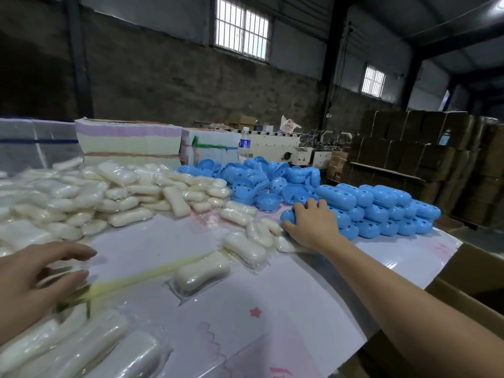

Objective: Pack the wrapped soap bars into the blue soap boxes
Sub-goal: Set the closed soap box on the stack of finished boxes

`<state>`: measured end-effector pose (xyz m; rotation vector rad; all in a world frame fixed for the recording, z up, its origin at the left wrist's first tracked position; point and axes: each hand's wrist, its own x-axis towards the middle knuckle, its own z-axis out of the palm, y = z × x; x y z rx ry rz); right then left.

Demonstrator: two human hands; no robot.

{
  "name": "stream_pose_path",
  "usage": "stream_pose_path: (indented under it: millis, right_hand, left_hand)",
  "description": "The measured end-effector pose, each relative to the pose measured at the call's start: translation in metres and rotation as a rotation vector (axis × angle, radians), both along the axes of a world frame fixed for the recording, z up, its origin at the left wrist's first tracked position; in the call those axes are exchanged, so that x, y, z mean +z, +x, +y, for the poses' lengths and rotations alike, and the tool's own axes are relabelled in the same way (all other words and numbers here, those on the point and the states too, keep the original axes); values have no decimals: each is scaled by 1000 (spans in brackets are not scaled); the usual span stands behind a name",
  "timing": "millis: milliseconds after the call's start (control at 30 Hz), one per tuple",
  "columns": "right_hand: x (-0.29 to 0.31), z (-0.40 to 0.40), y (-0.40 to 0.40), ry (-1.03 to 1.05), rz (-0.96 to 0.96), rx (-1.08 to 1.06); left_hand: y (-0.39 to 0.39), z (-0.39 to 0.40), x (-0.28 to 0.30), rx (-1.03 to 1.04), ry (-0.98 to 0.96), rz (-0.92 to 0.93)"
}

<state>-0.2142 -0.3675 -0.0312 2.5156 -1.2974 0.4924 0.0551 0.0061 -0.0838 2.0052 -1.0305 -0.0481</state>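
Note:
A large heap of white wrapped soap bars (pixel 81 197) covers the table's left and middle. One wrapped bar (pixel 200 274) lies alone in front of me. Loose open blue box halves (pixel 261 181) are piled at the back. Closed blue soap boxes (pixel 381 211) are stacked in rows at the right. My right hand (pixel 313 222) reaches out and grips a closed blue box (pixel 288 215) at the left end of that stack. My left hand (pixel 35 279) hovers over the bars at the near left, fingers loosely spread, holding nothing that I can see.
The table wears a white printed sheet (pixel 218 336). Wrapped bundles (pixel 128 143) and a water bottle (pixel 244 144) stand behind the piles. An open cardboard carton (pixel 463 271) sits off the table's right edge. Stacked cartons (pixel 425 159) and machines fill the far right.

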Motion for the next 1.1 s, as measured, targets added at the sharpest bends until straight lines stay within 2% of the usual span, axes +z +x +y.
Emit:
stream_pose_path:
  millis: [100, 200, 300, 433, 600, 733, 867, 967, 1100]
  right_hand:
    - [6, 10, 6, -83, -74, 47]
    - [16, 31, 23, -49, -135, 173]
    - [25, 70, 53, 93, -247, 354]
    - [29, 137, 104, 356, -359, 612]
    - [25, 216, 166, 541, -317, 853]
    - [14, 255, 198, 672, -429, 915]
    - [-17, 262, 201, 603, -469, 982]
    - [-22, 258, 201, 646, -476, 1046]
    - [-23, 260, 205, 631, -386, 1109]
  left_hand:
    - [-8, -2, 3, -1, 24, 9]
    - [-12, 1, 6, -23, 30, 41]
    - [-17, 11, 11, -31, -51, -9]
    - [-21, 23, 21, 95, -127, -231]
    - [-25, 29, 37, 146, -162, -265]
    - [-26, 35, 44, 207, -185, -238]
    - [-20, 37, 42, 230, -138, -230]
    - [-17, 37, 41, 254, -95, -219]
    - [-13, 42, 43, 314, -77, -205]
